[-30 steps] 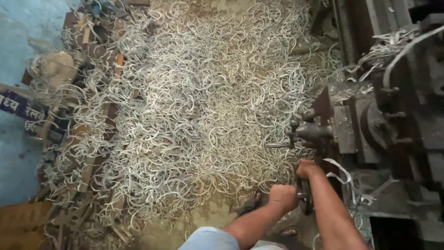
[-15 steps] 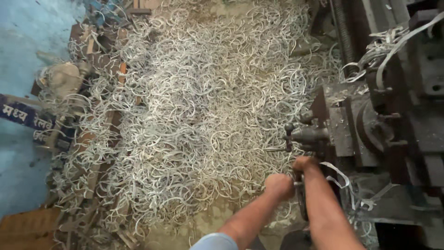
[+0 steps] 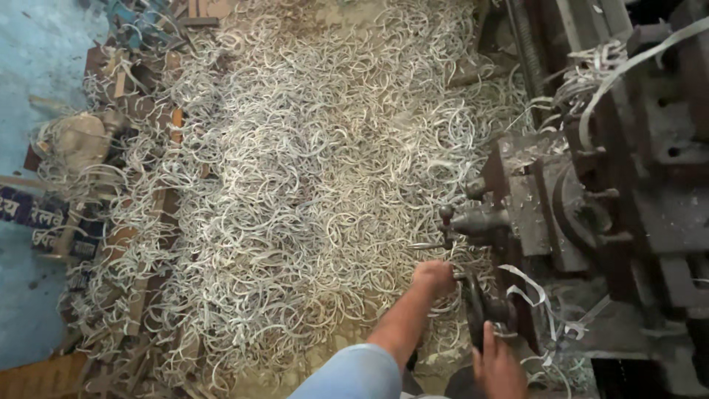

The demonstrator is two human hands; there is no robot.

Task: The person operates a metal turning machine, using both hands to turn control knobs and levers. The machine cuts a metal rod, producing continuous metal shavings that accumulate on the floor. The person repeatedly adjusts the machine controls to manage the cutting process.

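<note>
- workshop floor [image 3: 44,310] is painted blue where it shows, off to the left of both hands, but most of it is buried under a huge tangle of pale metal shavings [image 3: 295,185].
- right of the hands sits a big dark lathe [image 3: 635,192], grimy, with long ribbon swarf [image 3: 605,74] hanging off its upper parts.
- left hand [image 3: 434,277] is wrapped around the top of a dark handwheel [image 3: 478,314] on the machine's front; right hand [image 3: 499,368] sits on the lower rim of the same wheel. so both are clamped on it, one above, one below.
- just above the left hand a smaller crank handle [image 3: 465,222] sticks out, nobody touching it.
- scrap wood and junk [image 3: 118,222] lines the far-left edge of the pile, well away from the hands.
- progress-wise: judging by that mountain of curls, loads of cutting is already done. can't see the workpiece itself, so how much is left i can't tell.
</note>
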